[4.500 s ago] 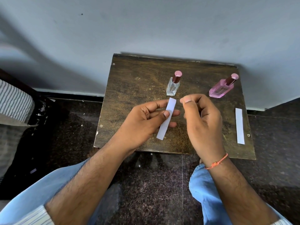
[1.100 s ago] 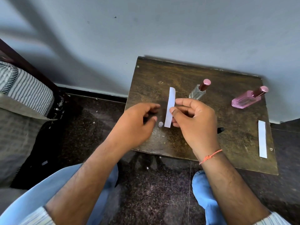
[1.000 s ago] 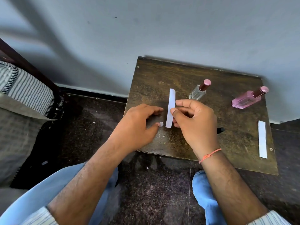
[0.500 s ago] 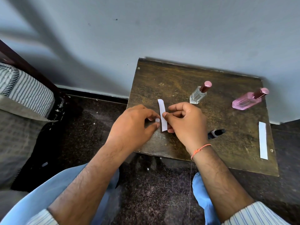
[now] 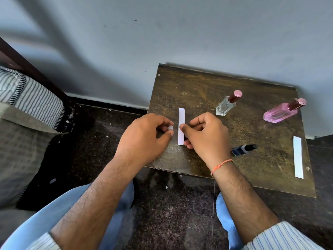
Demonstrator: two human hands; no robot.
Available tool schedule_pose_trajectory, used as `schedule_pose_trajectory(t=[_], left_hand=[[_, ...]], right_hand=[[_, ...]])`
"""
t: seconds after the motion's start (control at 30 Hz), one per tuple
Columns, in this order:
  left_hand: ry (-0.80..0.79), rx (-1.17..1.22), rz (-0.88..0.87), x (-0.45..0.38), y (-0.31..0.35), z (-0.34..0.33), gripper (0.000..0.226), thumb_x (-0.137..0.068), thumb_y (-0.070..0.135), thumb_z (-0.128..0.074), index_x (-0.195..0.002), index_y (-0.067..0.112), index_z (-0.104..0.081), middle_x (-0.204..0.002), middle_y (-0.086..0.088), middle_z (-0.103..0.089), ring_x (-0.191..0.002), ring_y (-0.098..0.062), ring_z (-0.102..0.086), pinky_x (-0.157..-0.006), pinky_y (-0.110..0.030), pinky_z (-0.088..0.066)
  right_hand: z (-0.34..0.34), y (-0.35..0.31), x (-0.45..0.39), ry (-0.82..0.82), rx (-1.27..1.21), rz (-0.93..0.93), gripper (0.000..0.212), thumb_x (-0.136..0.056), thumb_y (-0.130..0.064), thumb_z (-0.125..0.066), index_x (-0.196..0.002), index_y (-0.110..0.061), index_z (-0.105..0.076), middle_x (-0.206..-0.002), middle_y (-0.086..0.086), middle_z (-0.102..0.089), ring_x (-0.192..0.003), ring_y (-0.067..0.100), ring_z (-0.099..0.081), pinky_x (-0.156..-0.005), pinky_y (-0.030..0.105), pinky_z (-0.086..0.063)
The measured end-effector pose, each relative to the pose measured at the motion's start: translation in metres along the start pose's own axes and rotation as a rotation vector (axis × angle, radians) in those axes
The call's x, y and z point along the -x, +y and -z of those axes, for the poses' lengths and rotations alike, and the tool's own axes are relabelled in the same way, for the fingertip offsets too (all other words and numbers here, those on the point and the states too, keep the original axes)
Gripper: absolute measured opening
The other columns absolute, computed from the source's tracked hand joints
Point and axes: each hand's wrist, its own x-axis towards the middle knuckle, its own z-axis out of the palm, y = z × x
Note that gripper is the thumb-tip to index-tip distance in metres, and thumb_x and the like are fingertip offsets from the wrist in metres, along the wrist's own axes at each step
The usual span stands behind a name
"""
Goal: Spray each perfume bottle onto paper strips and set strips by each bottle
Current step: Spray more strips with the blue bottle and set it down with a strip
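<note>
Dark worktop (image 5: 198,83), left edge | right hand (image 5: 203,134) pinches paper strip (image 5: 181,123) upright for spraying | left hand (image 5: 144,136) fingers curled round small capped vial (image 5: 170,128)

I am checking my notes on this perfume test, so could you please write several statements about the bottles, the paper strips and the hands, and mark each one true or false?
1. The right hand pinches a white paper strip. True.
2. The clear glass bottle with a maroon cap lies flat on the dark wooden table. False: it stands on its base.
3. A second white paper strip lies flat near the table's right edge. True.
4. The pink glass bottle is in the left hand. False: it stands on the table; the left hand grips a small pale-topped object, mostly hidden.
5. A small dark bottle lies on its side by the right wrist. True.
</note>
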Motion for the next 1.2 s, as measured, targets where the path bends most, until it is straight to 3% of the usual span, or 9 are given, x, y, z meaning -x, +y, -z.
schedule_pose_trajectory(t=[0.23,0.33,0.4,0.47,0.53,0.63,0.87,1.03,1.2], left_hand=[[-0.009,0.014,-0.005,0.0,0.003,-0.002,0.013,-0.094,0.037,-0.078,-0.107,0.039,-0.078,-0.093,0.021,-0.071,-0.084,0.008,-0.062,-0.072,-0.01,-0.044],[-0.017,0.06,-0.006,0.0,0.008,-0.004,0.013,-0.094,0.035,-0.078,-0.105,0.039,-0.079,-0.09,0.022,-0.073,-0.082,0.003,-0.066,-0.07,-0.011,-0.05],[-0.018,0.101,-0.018,-0.001,0.013,-0.006,0.015,-0.093,0.029,-0.079,-0.105,0.038,-0.08,-0.088,0.022,-0.074,-0.08,-0.001,-0.068,-0.069,-0.011,-0.053],[-0.029,0.151,-0.025,0.0,0.019,-0.009,0.013,-0.094,0.03,-0.081,-0.105,0.037,-0.08,-0.085,0.023,-0.075,-0.079,-0.002,-0.069,-0.069,-0.011,-0.053],[-0.038,0.179,-0.031,0.0,0.027,-0.013,0.01,-0.095,0.035,-0.079,-0.105,0.038,-0.079,-0.085,0.03,-0.073,-0.076,-0.003,-0.069,-0.065,-0.011,-0.05],[-0.049,0.176,-0.056,0.0,0.034,-0.019,0.008,-0.097,0.038,-0.078,-0.105,0.039,-0.078,-0.079,0.042,-0.065,-0.07,-0.001,-0.065,-0.06,-0.008,-0.043],[-0.101,0.24,-0.071,0.002,0.058,-0.043,0.01,-0.096,0.033,-0.08,-0.105,0.036,-0.08,-0.084,0.019,-0.078,-0.076,-0.002,-0.07,-0.065,-0.006,-0.049],[-0.145,0.259,-0.051,-0.001,0.064,-0.058,0.011,-0.096,0.034,-0.081,-0.106,0.037,-0.08,-0.072,0.033,-0.07,-0.059,0.003,-0.061,-0.058,-0.005,-0.043],[-0.215,0.273,-0.054,-0.002,0.069,-0.071,0.01,-0.096,0.035,-0.08,-0.106,0.038,-0.08,-0.076,0.032,-0.072,-0.062,0.007,-0.06,-0.059,-0.005,-0.042]], right_hand=[[0.005,0.003,0.006,-0.011,0.021,0.081,0.024,-0.088,-0.038,-0.088,-0.088,-0.027,-0.067,-0.07,-0.003,-0.078,-0.055,0.012,-0.075,-0.065,0.044,-0.067],[0.013,0.004,0.016,-0.037,0.073,0.21,0.026,-0.089,-0.046,-0.086,-0.081,-0.027,-0.069,-0.069,-0.009,-0.074,-0.059,0.005,-0.07,-0.058,0.027,-0.057],[0.023,0.004,0.024,-0.12,0.091,0.278,0.03,-0.091,-0.046,-0.084,-0.076,-0.025,-0.07,-0.064,-0.009,-0.07,-0.054,0.004,-0.061,-0.051,0.019,-0.043],[0.036,0.01,0.031,-0.256,0.135,0.301,0.036,-0.094,-0.047,-0.081,-0.071,-0.022,-0.068,-0.061,-0.004,-0.071,-0.05,0.006,-0.058,-0.049,0.024,-0.043],[0.051,0.02,0.032,-0.386,0.242,0.278,0.042,-0.093,-0.054,-0.08,-0.07,-0.02,-0.069,-0.062,-0.002,-0.073,-0.052,0.006,-0.061,-0.054,0.034,-0.05],[0.076,0.032,0.029,-0.555,0.486,0.246,0.049,-0.092,-0.062,-0.076,-0.069,-0.019,-0.07,-0.061,-0.006,-0.073,-0.049,0.004,-0.06,-0.052,0.028,-0.048],[0.141,0.057,0.022,-0.763,0.601,-0.007,0.045,-0.091,-0.059,-0.08,-0.075,-0.017,-0.075,-0.066,-0.009,-0.08,-0.053,0.012,-0.075,-0.066,0.03,-0.062],[0.171,0.074,0.015,-0.547,0.756,-0.004,0.058,-0.075,-0.079,-0.08,-0.073,-0.021,-0.073,-0.063,-0.013,-0.076,-0.056,0.003,-0.071,-0.071,0.031,-0.061],[0.165,0.083,0.011,-0.129,0.467,0.223,0.052,-0.071,-0.065,-0.091,-0.109,-0.038,-0.067,-0.088,-0.012,-0.064,-0.074,0.002,-0.059,-0.068,0.032,-0.048]])
